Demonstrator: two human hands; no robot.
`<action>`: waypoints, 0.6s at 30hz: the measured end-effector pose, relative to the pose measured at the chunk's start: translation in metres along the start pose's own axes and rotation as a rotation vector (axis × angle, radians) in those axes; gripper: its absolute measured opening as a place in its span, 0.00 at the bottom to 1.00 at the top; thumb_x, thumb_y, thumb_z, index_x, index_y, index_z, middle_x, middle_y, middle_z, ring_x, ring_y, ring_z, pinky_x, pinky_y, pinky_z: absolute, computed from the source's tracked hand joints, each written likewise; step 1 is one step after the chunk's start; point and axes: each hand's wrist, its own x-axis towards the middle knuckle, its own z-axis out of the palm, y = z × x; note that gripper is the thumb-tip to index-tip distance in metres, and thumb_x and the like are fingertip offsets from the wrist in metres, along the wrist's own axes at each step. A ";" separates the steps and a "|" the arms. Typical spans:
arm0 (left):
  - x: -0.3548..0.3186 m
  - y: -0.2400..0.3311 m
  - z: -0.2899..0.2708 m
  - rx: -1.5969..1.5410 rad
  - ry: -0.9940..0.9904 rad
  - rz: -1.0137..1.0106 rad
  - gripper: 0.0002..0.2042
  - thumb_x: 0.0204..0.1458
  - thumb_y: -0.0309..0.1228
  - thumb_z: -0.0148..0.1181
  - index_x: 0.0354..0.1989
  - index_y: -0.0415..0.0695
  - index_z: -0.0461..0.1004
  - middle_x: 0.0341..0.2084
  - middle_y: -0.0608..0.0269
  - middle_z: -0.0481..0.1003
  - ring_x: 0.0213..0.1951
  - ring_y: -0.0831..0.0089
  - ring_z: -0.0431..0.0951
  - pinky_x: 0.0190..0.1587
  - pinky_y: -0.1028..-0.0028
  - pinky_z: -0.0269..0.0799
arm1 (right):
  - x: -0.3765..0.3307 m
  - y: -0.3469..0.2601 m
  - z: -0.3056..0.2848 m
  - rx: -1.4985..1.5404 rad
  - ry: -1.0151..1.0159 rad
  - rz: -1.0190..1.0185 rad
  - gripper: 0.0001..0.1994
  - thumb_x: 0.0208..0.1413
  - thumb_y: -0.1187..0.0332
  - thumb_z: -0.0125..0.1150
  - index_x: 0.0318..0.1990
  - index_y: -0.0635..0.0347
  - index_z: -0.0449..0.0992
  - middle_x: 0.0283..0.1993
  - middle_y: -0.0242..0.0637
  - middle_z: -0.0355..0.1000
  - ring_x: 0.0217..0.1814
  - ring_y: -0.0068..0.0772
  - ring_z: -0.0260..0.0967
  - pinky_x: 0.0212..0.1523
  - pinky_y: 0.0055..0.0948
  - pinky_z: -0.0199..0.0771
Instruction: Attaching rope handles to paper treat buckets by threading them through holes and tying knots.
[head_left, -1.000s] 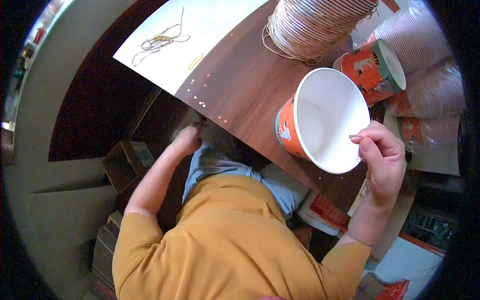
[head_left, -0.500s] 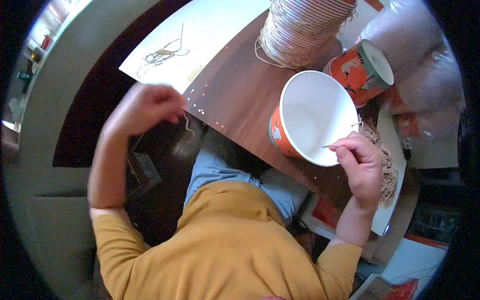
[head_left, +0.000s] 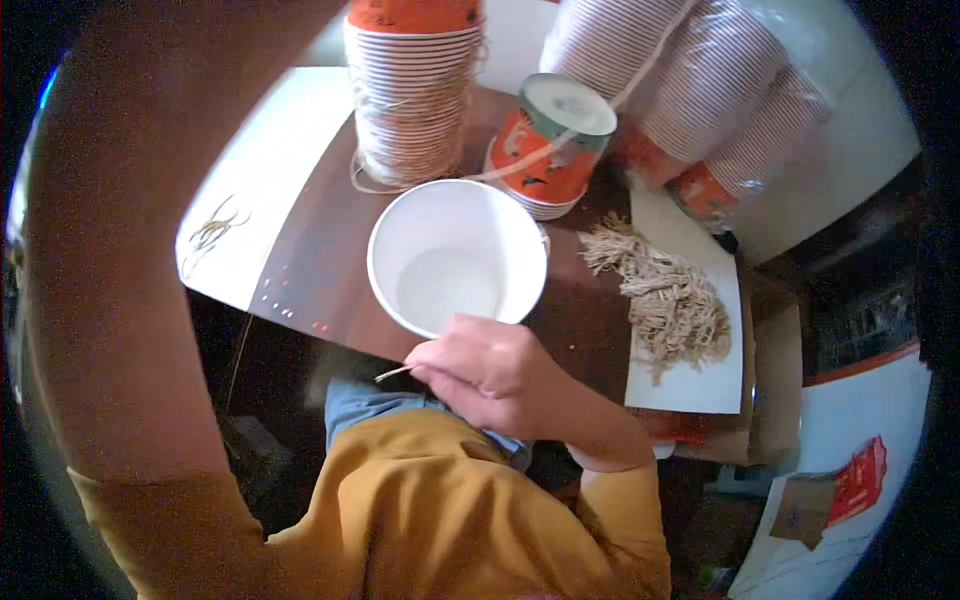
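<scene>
A paper bucket (head_left: 440,262), white inside, stands on the brown table with its open mouth up. My right hand (head_left: 490,372) is closed at its near rim, pinching a thin piece of cord (head_left: 393,373) whose pale end sticks out to the left. The hand covers part of the rim. A bit of cord shows at the bucket's right rim. My left forearm (head_left: 120,300) rises large and close along the left side; its hand is outside the picture. Behind the bucket, a pale strand (head_left: 560,142) runs across an upturned orange bucket (head_left: 540,160) toward the upper right.
A tall stack of buckets (head_left: 412,110) wound with cord stands behind. Bagged bucket stacks (head_left: 700,90) fill the back right. A bundle of beige cords (head_left: 670,300) lies on white board at right. Loose cords (head_left: 213,232) and tiny beads (head_left: 283,293) lie at left.
My left arm has risen close to the camera and its hand has left the picture. My right hand has moved from the bucket's right rim to its near rim. The view has shifted right.
</scene>
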 end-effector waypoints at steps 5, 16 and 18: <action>-0.062 -0.083 0.119 -0.279 -0.362 0.224 0.29 0.49 0.34 0.63 0.59 0.37 0.63 0.35 0.53 0.78 0.35 0.63 0.79 0.38 0.68 0.76 | 0.004 -0.006 0.007 0.022 -0.087 -0.068 0.07 0.49 0.78 0.61 0.37 0.61 0.75 0.26 0.39 0.67 0.27 0.41 0.68 0.28 0.35 0.68; -0.218 -0.060 0.007 -0.121 -0.192 -0.241 0.14 0.52 0.34 0.61 0.44 0.39 0.75 0.28 0.57 0.78 0.31 0.71 0.78 0.37 0.71 0.74 | 0.027 0.015 -0.046 0.029 0.019 0.318 0.02 0.51 0.77 0.62 0.33 0.65 0.78 0.27 0.34 0.73 0.28 0.20 0.69 0.28 0.21 0.65; -0.263 -0.055 0.000 -0.117 -0.149 -0.529 0.11 0.53 0.26 0.58 0.45 0.38 0.75 0.31 0.64 0.78 0.31 0.81 0.74 0.36 0.78 0.72 | 0.037 0.017 -0.057 0.069 0.018 0.434 0.04 0.54 0.75 0.60 0.33 0.66 0.79 0.30 0.32 0.75 0.32 0.17 0.69 0.34 0.19 0.68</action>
